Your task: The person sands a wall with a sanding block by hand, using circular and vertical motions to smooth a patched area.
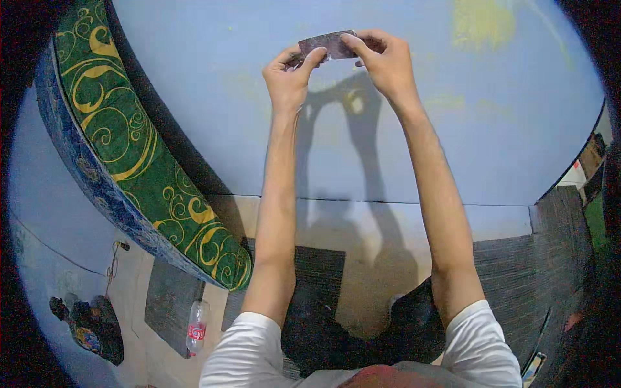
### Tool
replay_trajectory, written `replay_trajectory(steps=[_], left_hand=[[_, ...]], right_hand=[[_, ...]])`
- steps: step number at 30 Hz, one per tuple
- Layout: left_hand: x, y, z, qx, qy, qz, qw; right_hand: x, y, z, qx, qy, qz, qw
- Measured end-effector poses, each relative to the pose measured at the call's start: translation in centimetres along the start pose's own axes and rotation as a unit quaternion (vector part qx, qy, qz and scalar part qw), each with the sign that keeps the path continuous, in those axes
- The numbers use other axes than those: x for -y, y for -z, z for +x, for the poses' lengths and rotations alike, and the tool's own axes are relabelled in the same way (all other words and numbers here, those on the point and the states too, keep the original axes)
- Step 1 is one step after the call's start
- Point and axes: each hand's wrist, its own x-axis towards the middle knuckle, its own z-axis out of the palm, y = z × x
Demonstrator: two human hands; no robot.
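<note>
Both my arms reach out in front of a light blue wall (233,121), and their shadow falls on it. Between them my hands hold a small dark brown rectangular sheet (330,46), perhaps sandpaper. My left hand (289,80) pinches its left end, thumb on the near face and fingers behind. At the right end, my right hand (390,63) grips it with the thumb across the front and the fingers curled behind. The sheet looks slightly curved. Whether it touches the wall, I cannot tell.
A mattress (116,131) with green-and-gold scroll fabric stands on edge at the left. Grey mats (504,271) lie on the floor. A clear plastic bottle (197,330) with a red label lies lower left, near a dark bundle (94,322) and a thin cable (63,254).
</note>
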Motion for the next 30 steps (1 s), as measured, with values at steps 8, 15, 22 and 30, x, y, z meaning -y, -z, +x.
replay_trajectory(steps=[8,15,22,30], left_hand=[[0.8,0.5,0.5,0.005,0.014,-0.017,1.0],[-0.1,0.3,0.0,0.04,0.001,0.034,0.999],[1.0,-0.3,0.0,0.058,-0.084,0.145,0.984],[7.7,2.1,-0.4,0.127,-0.135,0.502,0.845]], right_hand=[[0.0,0.9,0.0,0.019,0.032,-0.006,0.999],[0.0,2.8,0.6,0.132,0.08,-0.046,0.987],[-0.7,3.7,1.1,0.104,0.194,-0.175,0.96],[-5.9,7.5,0.9,-0.154,0.317,-0.386,0.852]])
